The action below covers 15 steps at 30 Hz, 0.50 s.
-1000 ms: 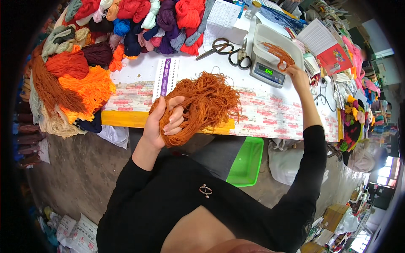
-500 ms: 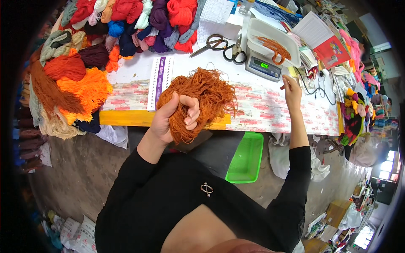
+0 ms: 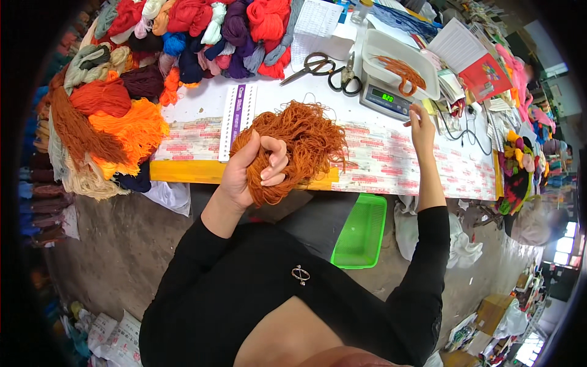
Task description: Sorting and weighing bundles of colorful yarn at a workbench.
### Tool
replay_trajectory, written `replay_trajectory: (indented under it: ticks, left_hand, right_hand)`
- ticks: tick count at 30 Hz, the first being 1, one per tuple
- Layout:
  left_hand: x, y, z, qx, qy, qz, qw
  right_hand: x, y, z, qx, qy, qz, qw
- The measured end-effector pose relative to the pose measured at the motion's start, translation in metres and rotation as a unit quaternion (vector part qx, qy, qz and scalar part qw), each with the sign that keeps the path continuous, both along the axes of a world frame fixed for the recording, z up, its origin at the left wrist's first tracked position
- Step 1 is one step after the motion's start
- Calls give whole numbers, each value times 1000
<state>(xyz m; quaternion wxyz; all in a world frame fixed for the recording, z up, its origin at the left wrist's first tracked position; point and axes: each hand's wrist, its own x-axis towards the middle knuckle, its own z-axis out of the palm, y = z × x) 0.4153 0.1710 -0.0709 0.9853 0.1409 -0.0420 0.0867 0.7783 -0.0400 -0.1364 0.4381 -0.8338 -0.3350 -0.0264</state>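
A thick bundle of rust-orange yarn (image 3: pixel 306 144) is clasped in my left hand (image 3: pixel 251 168), the fingers curled round its near side above the table's front edge. My right hand (image 3: pixel 420 129) is at the near right corner of a digital scale (image 3: pixel 385 101), its fingers loosely bent and apart, with nothing visible in them. On the scale sits a white plastic tray (image 3: pixel 382 46), and in it lies a small hank of the same rust-orange yarn (image 3: pixel 406 72). Green digits glow on the scale's display.
Scissors (image 3: pixel 309 66) and black-handled snips (image 3: pixel 347 81) lie left of the scale. A spiral-bound chart (image 3: pixel 238 116) lies behind the left hand. Coloured yarn hanks (image 3: pixel 101 98) are heaped at left. Papers and a red booklet (image 3: pixel 483 76) are at right; a green basket (image 3: pixel 361 235) is below the table.
The digits on the scale's display have changed. My right hand's fingers have shifted slightly at the scale's corner. My left hand still holds the yarn; the whole view has moved a little.
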Motion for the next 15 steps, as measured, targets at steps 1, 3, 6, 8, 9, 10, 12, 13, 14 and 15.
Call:
replay_trajectory:
  ticks: [1,3,6,8,9,10,12,13,14,15]
  left_hand:
    - [0,0,1,1,0,1,1000]
    - [1,0,3,4,-2,1,1000]
    - [1,-1,5,8,-10,1,1000]
    - [3,-3,9,16,-3,4,1000]
    - [5,-4,10,22,5,4,1000]
    - [5,-5,11,22,6,-1,1000]
    - [8,-6,12,32,19,13,999]
    - [10,-7,12,41,31,25,998]
    - [10,-6,11,40,36,32,998]
    - [11,-7,8,39,34,33,998]
  right_hand:
    - [6,2,-2,-9,-4,-3,1000]
    - [13,12,-3,-17,-7,-3,1000]
    - [19,30,-3,-57,-12,-23,998]
    - [46,41,-27,-64,-55,-27,996]
    - [53,43,-35,-73,-98,-34,992]
    - [58,40,-43,-73,-99,-34,992]
    - [59,40,-46,-213,-120,-63,968]
    - [50,34,-53,-191,-133,-28,972]
    - [27,36,-52,-206,-101,18,973]
    - [-5,37,-46,-222,-68,63,971]
